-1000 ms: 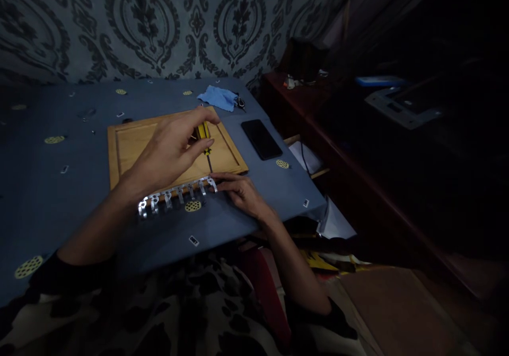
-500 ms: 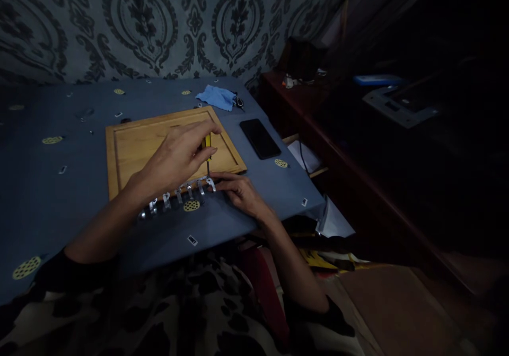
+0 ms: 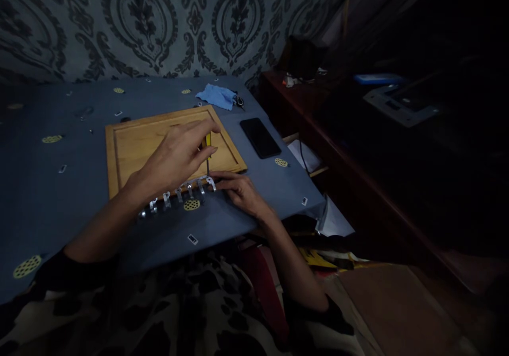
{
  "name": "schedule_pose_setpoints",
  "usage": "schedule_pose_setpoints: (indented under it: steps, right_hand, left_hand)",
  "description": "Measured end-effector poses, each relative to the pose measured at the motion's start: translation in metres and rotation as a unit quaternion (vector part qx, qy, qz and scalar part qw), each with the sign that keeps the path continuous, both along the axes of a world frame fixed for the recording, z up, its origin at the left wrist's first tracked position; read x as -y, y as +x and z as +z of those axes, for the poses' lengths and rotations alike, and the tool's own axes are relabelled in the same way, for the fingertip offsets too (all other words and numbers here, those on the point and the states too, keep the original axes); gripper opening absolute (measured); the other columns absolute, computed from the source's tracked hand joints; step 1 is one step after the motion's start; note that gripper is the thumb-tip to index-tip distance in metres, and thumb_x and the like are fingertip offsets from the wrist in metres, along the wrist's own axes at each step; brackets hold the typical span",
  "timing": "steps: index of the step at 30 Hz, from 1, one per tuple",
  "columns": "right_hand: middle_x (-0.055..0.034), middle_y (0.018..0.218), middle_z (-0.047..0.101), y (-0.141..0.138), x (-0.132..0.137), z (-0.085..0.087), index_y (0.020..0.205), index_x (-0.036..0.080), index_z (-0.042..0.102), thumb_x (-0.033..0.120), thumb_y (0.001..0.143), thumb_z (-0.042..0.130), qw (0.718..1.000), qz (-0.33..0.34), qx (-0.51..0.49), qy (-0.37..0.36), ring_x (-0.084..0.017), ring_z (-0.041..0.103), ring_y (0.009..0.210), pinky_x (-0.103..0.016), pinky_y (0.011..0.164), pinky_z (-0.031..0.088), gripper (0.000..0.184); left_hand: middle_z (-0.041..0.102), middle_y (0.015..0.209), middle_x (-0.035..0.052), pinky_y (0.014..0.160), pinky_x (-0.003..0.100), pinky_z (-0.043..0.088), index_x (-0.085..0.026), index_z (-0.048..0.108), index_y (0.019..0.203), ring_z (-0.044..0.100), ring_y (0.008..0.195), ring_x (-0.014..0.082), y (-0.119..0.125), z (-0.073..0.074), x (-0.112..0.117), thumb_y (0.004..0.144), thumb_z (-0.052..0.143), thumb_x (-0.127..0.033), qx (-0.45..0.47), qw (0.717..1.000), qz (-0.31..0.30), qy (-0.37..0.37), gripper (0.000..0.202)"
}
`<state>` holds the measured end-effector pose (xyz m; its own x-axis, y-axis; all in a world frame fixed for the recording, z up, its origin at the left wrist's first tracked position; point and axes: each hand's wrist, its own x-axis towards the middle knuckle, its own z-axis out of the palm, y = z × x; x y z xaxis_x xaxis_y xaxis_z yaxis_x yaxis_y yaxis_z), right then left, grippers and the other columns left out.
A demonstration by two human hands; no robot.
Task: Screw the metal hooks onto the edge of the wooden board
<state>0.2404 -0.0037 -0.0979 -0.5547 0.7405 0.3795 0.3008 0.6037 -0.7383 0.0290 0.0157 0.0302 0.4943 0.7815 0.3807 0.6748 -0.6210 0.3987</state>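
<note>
I see my left hand [image 3: 177, 157] gripping a yellow screwdriver [image 3: 207, 143], tip down on the metal hook strip [image 3: 178, 194] at the wooden board's [image 3: 131, 144] near edge. My right hand [image 3: 240, 192] lies flat, fingertips on the strip's right end. A phone [image 3: 260, 138] sits by the table's [image 3: 59, 197] right edge, a blue cloth [image 3: 218, 96] near its far right corner.

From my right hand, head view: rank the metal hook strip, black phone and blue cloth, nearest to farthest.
1. metal hook strip: touched by the right hand, on its left.
2. black phone: beyond the hand, slightly right.
3. blue cloth: farthest back.
</note>
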Motion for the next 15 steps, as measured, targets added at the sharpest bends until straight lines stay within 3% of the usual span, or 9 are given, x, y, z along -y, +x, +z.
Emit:
schedule_pose_setpoints:
  steps: [7,15]
  right_hand:
    - [-0.0020,0.136,0.072,-0.0001,-0.0002,0.0007,0.107,0.027,0.082,-0.008,0.073,0.044,1.000,0.006,-0.006,0.000,-0.019,0.070,0.123,-0.039,0.107,0.055,0.063]
    - [-0.0029,0.137,0.071,-0.0003,0.0002,-0.0002,0.109,0.027,0.081,-0.008,0.074,0.044,1.000,0.004,-0.008,0.001,-0.019,0.070,0.123,-0.039,0.107,0.055,0.061]
  left_hand:
    - [0.073,0.109,0.0064,0.085,0.031,0.052,-0.016,0.062,0.122,0.069,0.083,0.0167,0.0002,-0.0013,0.0002,0.096,0.064,-0.020,0.000,1.000,-0.006,0.016,0.027]
    - [0.072,0.106,0.0059,0.083,0.030,0.051,-0.017,0.060,0.124,0.070,0.096,0.0211,0.0019,-0.0041,-0.0005,0.096,0.064,-0.021,-0.024,0.999,0.012,0.034,0.029]
